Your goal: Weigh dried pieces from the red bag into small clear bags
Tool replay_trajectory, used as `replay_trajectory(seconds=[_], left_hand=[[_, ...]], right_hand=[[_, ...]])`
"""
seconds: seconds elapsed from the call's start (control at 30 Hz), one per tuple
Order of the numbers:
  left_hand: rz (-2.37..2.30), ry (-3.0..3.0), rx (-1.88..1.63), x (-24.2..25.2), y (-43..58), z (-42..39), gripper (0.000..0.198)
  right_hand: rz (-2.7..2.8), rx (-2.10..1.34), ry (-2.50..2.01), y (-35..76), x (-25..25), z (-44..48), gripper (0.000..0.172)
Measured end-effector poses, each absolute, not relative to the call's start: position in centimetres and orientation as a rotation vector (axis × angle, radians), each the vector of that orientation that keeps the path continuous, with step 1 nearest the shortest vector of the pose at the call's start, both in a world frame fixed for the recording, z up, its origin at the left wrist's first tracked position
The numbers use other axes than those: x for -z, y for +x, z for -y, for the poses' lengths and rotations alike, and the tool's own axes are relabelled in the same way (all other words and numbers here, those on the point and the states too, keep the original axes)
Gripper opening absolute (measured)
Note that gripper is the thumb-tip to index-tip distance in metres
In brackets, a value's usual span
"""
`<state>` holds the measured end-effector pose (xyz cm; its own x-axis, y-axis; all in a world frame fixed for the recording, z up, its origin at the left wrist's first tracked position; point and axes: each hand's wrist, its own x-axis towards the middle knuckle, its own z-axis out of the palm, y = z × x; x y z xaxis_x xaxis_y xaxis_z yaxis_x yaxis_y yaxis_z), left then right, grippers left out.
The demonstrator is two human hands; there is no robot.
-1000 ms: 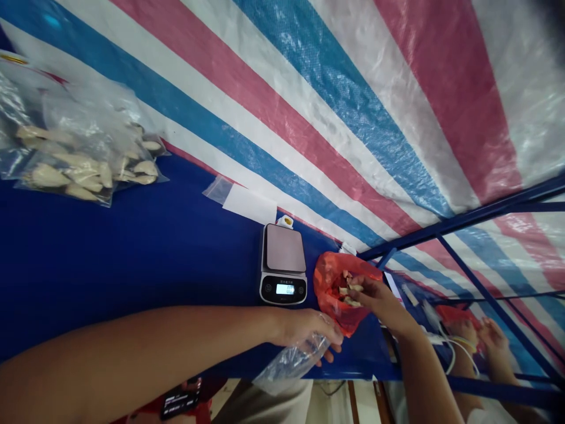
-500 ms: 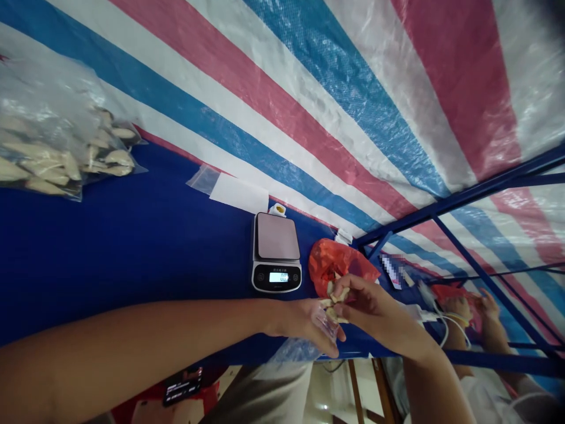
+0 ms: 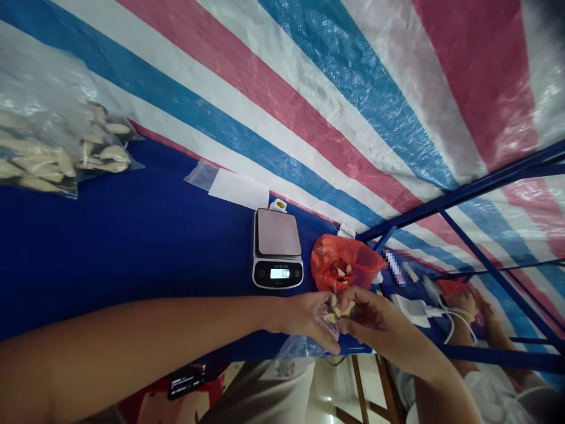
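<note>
My left hand (image 3: 308, 321) is closed around the mouth of a clear plastic bag (image 3: 295, 352), which hangs below it over the table edge; a small grey packet appears to lie at its bottom. With bent fingers, my right hand (image 3: 380, 323) grips several pale dried slices (image 3: 343, 308) right at the bag's mouth. Just beyond both hands sits an open red plastic bag (image 3: 369, 259) with more pale pieces inside. To its left stands a digital scale (image 3: 278, 232), its plate bare and its display reading about 0.0.
Filled clear bags of slices (image 3: 39, 159) lie at the far left. Behind the scale are a white paper (image 3: 238, 188) and a small white roll (image 3: 278, 205). Blue metal bars (image 3: 410, 213) rise on the right, with a co-worker's hands (image 3: 463, 301) beyond. A phone (image 3: 187, 381) lies below the table.
My right hand has drawn slightly away from the red bag, bringing the slices to the clear bag's mouth. The red bag's contents now show. The view has shifted a little.
</note>
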<state>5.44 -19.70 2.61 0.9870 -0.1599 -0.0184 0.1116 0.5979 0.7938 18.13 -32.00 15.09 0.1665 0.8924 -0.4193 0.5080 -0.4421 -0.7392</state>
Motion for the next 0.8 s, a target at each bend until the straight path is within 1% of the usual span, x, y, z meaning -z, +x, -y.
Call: replay_trajectory(seconds=[0.13,0.23,0.3,0.37,0.43,0.53,0.8], left_hand=[[0.1,0.866,0.169,-2.3,5.7,19.9,0.082],[0.088,0.883,0.215,-2.2,6.0,20.0,0.087],[0.111,0.892,0.209,-2.2,6.1,20.0,0.084],[0.172,0.899,0.195,-2.2,6.2,20.0,0.075],[0.205,0.914,0.18,-2.2,6.2,20.0,0.069],[0.176,0.93,0.177,-2.1,6.1,20.1,0.071],[0.192,0.971,0.186,-1.9,6.4,19.7,0.067]], right_hand=[[1.271,-1.259,-2.074,18.1,-15.1,32.1,0.021],[1.254,-1.356,-2.032,17.8,-15.2,31.7,0.016],[1.212,-1.451,-1.968,17.6,-15.4,31.3,0.017],[1.233,-1.487,-1.952,17.3,-15.6,30.9,0.019],[1.375,-1.436,-2.013,17.1,-15.8,30.5,0.016],[1.57,-1.326,-2.093,17.2,-15.7,30.2,0.017],[1.614,-1.271,-2.09,18.0,-15.6,30.1,0.018]])
